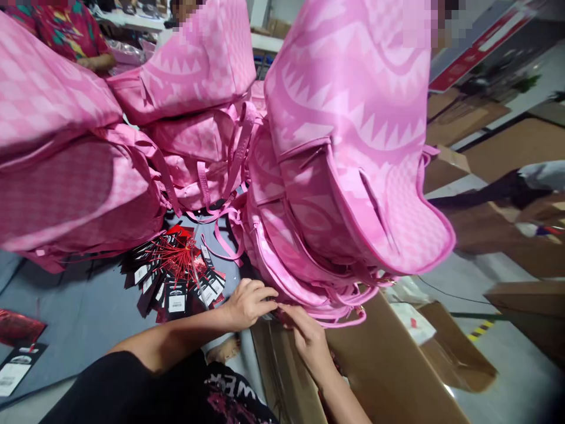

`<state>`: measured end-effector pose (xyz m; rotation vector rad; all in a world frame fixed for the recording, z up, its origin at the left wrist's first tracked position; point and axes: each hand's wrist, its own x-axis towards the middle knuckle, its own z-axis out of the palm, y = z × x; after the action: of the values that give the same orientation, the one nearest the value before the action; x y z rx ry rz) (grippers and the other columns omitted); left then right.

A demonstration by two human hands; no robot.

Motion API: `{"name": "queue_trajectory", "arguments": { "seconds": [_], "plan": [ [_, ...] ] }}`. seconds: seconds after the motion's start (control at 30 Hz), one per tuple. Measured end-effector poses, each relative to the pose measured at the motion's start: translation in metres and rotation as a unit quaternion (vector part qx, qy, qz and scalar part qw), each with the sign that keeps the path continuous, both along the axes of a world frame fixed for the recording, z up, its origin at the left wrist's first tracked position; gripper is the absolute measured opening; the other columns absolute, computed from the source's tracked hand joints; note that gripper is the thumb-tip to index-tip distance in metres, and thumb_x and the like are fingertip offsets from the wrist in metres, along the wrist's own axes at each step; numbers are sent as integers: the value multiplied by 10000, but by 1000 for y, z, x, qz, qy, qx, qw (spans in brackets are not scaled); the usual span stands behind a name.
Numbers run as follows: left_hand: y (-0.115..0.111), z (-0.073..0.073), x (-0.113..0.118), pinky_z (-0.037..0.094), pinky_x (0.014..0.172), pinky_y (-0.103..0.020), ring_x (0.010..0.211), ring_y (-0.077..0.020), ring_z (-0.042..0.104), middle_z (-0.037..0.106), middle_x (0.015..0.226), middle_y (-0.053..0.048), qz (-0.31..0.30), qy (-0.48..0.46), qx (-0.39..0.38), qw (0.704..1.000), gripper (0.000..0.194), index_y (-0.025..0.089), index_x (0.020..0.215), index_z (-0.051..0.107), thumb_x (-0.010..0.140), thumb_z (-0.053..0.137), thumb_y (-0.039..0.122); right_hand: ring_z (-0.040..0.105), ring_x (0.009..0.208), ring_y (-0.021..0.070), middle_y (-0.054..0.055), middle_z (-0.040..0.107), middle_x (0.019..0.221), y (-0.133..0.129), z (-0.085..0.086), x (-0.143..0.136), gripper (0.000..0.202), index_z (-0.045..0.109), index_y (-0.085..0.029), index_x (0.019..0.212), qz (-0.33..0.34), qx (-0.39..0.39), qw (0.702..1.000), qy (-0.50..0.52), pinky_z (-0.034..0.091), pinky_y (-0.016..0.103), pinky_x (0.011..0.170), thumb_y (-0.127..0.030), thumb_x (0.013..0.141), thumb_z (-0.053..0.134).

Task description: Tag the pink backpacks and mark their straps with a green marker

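Note:
Stacked pink backpacks (353,106) with a shark-teeth pattern rise in front of me. At the lower front edge of this stack, my left hand (251,301) has its fingers bent together, near a small dark item I cannot make out. My right hand (304,333) meets it from the right, fingertips together at the same spot, almost touching the left. Left of my hands, a fanned bunch of black hang tags (176,297) with red strings (183,259) lies on the grey-blue table cover (110,303).
More pink backpacks (66,188) are piled at the left and behind. An open cardboard box (384,353) stands below my right hand. Another black tag (20,368) lies far left. A person in a patterned shirt (66,29) is across the table; boxes fill the right.

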<state>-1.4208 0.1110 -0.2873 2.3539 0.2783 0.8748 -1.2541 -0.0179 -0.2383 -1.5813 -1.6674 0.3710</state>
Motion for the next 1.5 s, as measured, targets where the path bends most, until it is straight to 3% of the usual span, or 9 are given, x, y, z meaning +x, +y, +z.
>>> {"name": "queue_trajectory", "arguments": {
  "seconds": [0.07,0.17,0.23,0.37,0.6,0.8,1.07,1.33,1.5],
  "plan": [
    [-4,1,8,450,840,-362,921,-202,623,735,1018,-85,-4,-12,-186,983,222,215,1030,721,904,539,210,650,609,136,29,696,797,-2,-2,-1,236,671,-234,1088,-46,-36,996,67,553,235,584,-197,947,486],
    [-11,0,25,494,700,-270,748,-158,641,713,824,-74,13,-41,-461,886,238,144,977,695,854,627,336,629,580,149,27,678,722,-3,-1,-3,171,668,-210,917,-99,-96,975,172,535,245,573,-343,935,563],
    [-15,-1,31,474,592,-231,629,-129,608,687,754,-66,21,-44,-520,853,277,112,930,672,840,627,370,622,602,160,36,671,712,-1,3,-3,232,671,-200,855,-103,-129,961,220,523,258,582,-408,915,587],
    [-20,3,25,445,541,-219,553,-103,551,675,731,-53,-5,-22,-541,841,256,113,858,687,844,611,356,597,606,157,37,667,741,-1,11,1,267,671,-189,856,-96,-157,954,237,497,262,574,-438,904,588],
    [-19,9,7,473,749,-242,783,-137,636,699,845,-46,-11,33,-352,935,220,167,878,744,911,554,271,643,782,171,64,692,877,-5,15,2,244,688,-191,952,-32,-116,992,-33,488,287,734,-264,982,458],
    [-24,6,9,474,784,-254,830,-150,646,713,896,-51,-6,71,-271,960,252,184,945,742,948,507,274,614,755,166,67,662,863,-9,13,1,282,682,-184,978,-9,-119,985,-121,469,273,702,-251,1008,409],
    [-25,21,11,453,768,-268,859,-170,633,701,895,-26,8,219,-160,962,150,191,927,677,929,531,225,506,704,169,39,584,771,-8,22,-2,193,658,-173,900,21,-170,943,-285,348,287,667,-118,928,475],
    [-22,35,16,429,763,-289,840,-187,613,684,876,-32,-14,281,-107,954,129,193,897,648,937,544,257,515,706,159,34,611,766,-1,23,-5,176,642,-162,849,19,-173,945,-278,286,304,703,-121,927,490],
    [-30,37,20,446,812,-342,926,-246,629,696,944,-96,40,303,-110,946,185,141,929,652,950,505,252,534,674,162,20,610,721,-2,17,-5,212,608,-160,787,3,-140,956,-259,288,304,705,-125,938,464]
  ]
}}
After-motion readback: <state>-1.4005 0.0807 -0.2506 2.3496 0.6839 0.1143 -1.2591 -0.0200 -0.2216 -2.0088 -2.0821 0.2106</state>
